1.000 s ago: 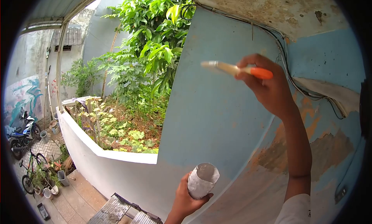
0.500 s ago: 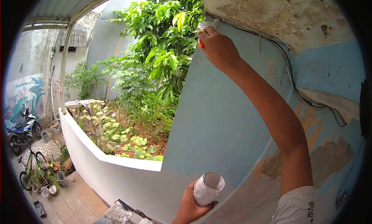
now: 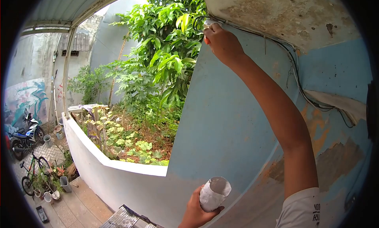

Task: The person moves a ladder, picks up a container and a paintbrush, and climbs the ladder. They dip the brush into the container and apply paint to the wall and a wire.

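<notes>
My right hand is raised to the upper corner of the blue wall, closed round a brush whose orange handle end shows below the fingers. Its bristles are largely hidden at the wall's top edge, beside black cables. Low in the view, my left hand grips a white cup from its left side and underneath. The cup is tilted a little, its open top facing up; what lies inside is hard to make out.
Black cables run beneath the stained ceiling. A low white wall borders the plants at left. A corrugated sheet is below. A motorcycle, a bicycle and pots stand at far left.
My right hand has shifted slightly at the wall's top corner, and the brush is less visible. My left hand and the cup appear slightly lower and to the right.
</notes>
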A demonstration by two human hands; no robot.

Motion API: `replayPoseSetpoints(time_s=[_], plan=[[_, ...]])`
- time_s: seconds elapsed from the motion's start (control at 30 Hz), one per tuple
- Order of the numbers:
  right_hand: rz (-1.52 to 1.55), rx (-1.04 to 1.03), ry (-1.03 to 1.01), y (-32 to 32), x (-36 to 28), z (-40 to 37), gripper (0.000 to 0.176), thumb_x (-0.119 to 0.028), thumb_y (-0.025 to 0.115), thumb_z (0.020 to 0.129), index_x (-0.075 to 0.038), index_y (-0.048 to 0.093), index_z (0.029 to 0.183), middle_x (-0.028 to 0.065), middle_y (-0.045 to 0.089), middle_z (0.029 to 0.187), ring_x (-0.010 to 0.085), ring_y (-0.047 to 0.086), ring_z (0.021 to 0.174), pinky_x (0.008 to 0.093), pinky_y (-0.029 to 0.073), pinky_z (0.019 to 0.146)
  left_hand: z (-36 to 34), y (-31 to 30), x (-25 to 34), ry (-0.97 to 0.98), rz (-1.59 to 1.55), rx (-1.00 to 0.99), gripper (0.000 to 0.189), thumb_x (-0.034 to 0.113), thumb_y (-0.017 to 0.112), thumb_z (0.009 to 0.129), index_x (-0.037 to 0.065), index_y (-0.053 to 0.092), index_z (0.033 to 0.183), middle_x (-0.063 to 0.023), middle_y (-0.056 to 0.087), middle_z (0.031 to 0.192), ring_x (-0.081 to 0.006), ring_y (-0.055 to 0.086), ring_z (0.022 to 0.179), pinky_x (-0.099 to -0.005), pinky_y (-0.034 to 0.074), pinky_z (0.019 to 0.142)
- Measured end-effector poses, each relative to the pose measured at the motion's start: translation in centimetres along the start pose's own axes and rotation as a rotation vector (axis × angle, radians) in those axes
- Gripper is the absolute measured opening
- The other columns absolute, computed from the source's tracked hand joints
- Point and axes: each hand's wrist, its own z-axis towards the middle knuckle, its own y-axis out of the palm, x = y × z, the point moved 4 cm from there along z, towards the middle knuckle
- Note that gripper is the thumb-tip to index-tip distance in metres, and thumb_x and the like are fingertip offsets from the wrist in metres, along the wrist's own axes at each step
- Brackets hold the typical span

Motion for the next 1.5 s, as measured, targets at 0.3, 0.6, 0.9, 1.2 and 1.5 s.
replayPoseSetpoints(time_s=[0.3,0.6,0.9,1.2,1.5], plan=[[0.102,-0.004,0.005,-1.9,-2.9,-1.7,0.011,-0.010,0.067,0.095,-0.005,0.067,0.105,0.0140,0.066,0.104,0.0346,0.072,0.090,0.0466,0.061,0.076,0.1,0.0,-0.2,0.017,0.005,0.004,0.101,0.029,0.097,0.070,0.005,0.039,0.148,-0.0261,0.065,0.128,-0.0422,0.065,0.121,-0.0501,0.054,0.097],[0.132,-0.054,0.009,-0.3,-3.1,-3.0,0.007,-0.011,0.065,0.096,-0.005,0.068,0.096,0.0157,0.067,0.097,0.0362,0.071,0.085,0.0478,0.059,0.075,0.3,0.0,-0.5,-0.022,-0.029,0.009,0.101,0.028,0.098,0.068,0.004,0.040,0.147,-0.0261,0.066,0.128,-0.0425,0.066,0.119,-0.0499,0.055,0.096],[0.382,-0.122,0.017,-4.0,-1.6,0.1,0.018,-0.015,0.064,0.096,-0.002,0.066,0.085,0.0195,0.065,0.075,0.0391,0.068,0.081,0.0502,0.053,0.072,1.1,-0.8,1.1,-0.011,-0.060,-0.037,0.096,0.027,0.096,0.073,0.003,0.041,0.147,-0.0200,0.063,0.133,-0.0349,0.064,0.124,-0.0465,0.053,0.102],[0.051,-0.233,-0.184,-0.5,-1.0,-3.0,0.005,-0.008,0.063,0.095,-0.004,0.065,0.095,0.0154,0.066,0.094,0.0375,0.068,0.079,0.0471,0.058,0.074,1.0,-1.0,1.0,-0.030,-0.054,-0.047,0.097,0.028,0.097,0.072,0.003,0.041,0.147,-0.0194,0.062,0.134,-0.0335,0.063,0.125,-0.0460,0.053,0.103],[0.551,-0.151,-0.196,-3.3,-4.8,-5.0,0.010,-0.010,0.074,0.094,-0.001,0.074,0.100,0.0161,0.071,0.084,0.0255,0.068,0.073,0.0371,0.055,0.071,0.9,-0.8,0.3,-0.001,-0.075,-0.040,0.097,0.032,0.096,0.073,0.003,0.042,0.147,-0.0201,0.060,0.136,-0.0373,0.062,0.126,-0.0482,0.052,0.103]])
